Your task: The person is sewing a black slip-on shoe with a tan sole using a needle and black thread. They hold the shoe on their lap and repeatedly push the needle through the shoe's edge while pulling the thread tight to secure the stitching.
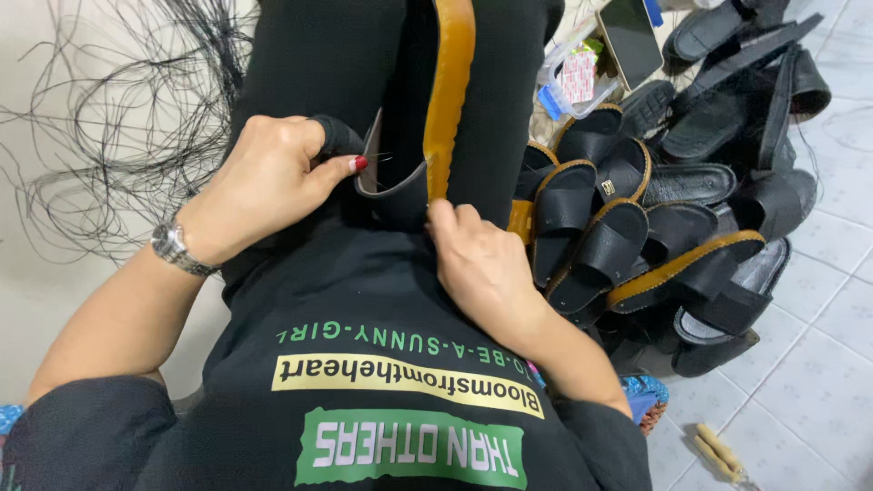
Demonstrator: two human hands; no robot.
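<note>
1. The left hand (pixel 264 177) is closed in a pinch on the black strap (pixel 386 177) of a sandal (pixel 446 100); thumb and forefinger press together on the strap's edge, and a black cover sits over one fingertip.
2. A thin needle seems to stick out just past the left thumb's red nail, though it is too fine to tell for sure.
3. The right hand (pixel 486 268) is curled shut, its fingertips gripping the lower end of the sandal just below the tan sole edge.
4. The sandal stands nearly upright between the two hands, resting on the person's lap; its tan sole edge runs up and away from the right hand's fingertips, and the black strap bulges toward the left hand.
5. A silver wristwatch (pixel 177 247) sits on the left wrist, just behind the hand.
6. Beyond the left hand, on its outer side, a loose tangle of black thread (pixel 118 109) spreads over the pale floor.
7. On the outer side of the right hand, close by, lies a pile of finished sandals (pixel 655 218), black with tan-edged soles, heaped on the white tiled floor (pixel 818 364).
8. Farther out past the right hand, above the pile, a clear plastic box (pixel 575 84) lies with a dark phone (pixel 629 38) resting on it.
9. Behind the right forearm, near the floor's lower edge, lies a small tool with a pale wooden handle (pixel 717 452).
</note>
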